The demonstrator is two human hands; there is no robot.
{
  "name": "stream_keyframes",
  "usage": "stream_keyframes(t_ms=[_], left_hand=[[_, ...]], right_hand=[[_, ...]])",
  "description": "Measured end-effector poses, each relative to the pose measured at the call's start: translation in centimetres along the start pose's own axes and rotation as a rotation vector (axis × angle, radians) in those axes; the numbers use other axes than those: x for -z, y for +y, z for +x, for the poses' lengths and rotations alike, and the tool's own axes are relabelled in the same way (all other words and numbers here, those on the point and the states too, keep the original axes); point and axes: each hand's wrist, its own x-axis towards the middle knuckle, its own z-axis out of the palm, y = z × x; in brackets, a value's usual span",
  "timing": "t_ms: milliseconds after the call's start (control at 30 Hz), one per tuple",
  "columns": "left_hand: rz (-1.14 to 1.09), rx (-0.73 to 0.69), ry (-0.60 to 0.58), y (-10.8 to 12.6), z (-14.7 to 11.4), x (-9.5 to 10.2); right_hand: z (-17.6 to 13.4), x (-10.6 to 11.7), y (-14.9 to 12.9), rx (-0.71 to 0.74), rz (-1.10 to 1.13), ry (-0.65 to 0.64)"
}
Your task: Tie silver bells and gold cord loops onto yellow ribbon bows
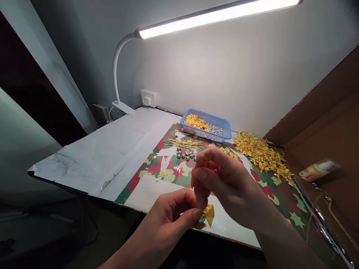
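My left hand (171, 220) is closed near the front edge of the table, pinching a small shiny silver bell (202, 218) between thumb and fingertips. A yellow ribbon piece (209, 215) sticks out to the right of the bell, apparently joined to it. Just above, my right hand (224, 183) is closed with its fingers curled together, its lower fingertips close to the bell and ribbon. Whatever lies between the right fingers is hidden. Behind the hands, several silver bells (185, 154) and a bunch of thin yellow ties (183, 143) lie on the patterned mat (148, 164).
A blue basket (228, 130) at the back holds yellow ribbon pieces and silver beads. To its right spreads a heap of yellow ribbon pieces (259, 151). A small bottle (319, 170) lies by the cardboard (322, 112). A lit lamp (218, 18) hangs overhead.
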Motion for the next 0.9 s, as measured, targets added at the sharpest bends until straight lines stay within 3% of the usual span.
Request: stream_keyframes(t_ms=[200, 333, 533, 633, 733, 800, 900], left_hand=[[-0.007, -0.030, 0.006, -0.4, 0.2, -0.3], [-0.007, -0.062, 0.019, -0.8, 0.4, -0.4], [-0.062, -0.065, 0.070, -0.3, 0.1, 0.0], [-0.084, -0.075, 0.106, 0.2, -0.5, 0.2], [-0.005, -0.126, 0.166, 0.1, -0.9, 0.1], [0.094, -0.205, 0.199, -0.2, -0.9, -0.1], [0.236, -0.293, 0.205, -0.6, -1.0, -0.6]], right_hand=[[0.6, -1.4, -1.0, -0.011, -0.138, 0.037], [1.8, -1.8, -0.9, 0.095, -0.168, 0.143], [0.5, -1.3, -2.2, 0.326, -0.239, 0.521], [-2.7, -1.6, -2.4, 0.362, -0.269, 0.725], [-5.6, -1.6, -1.3, 0.307, -0.335, 0.887], [-6.6, -1.2, -0.2, 0.239, -0.443, 0.784], [-6.8, -0.1, 1.3, 0.131, -0.580, 0.415]])
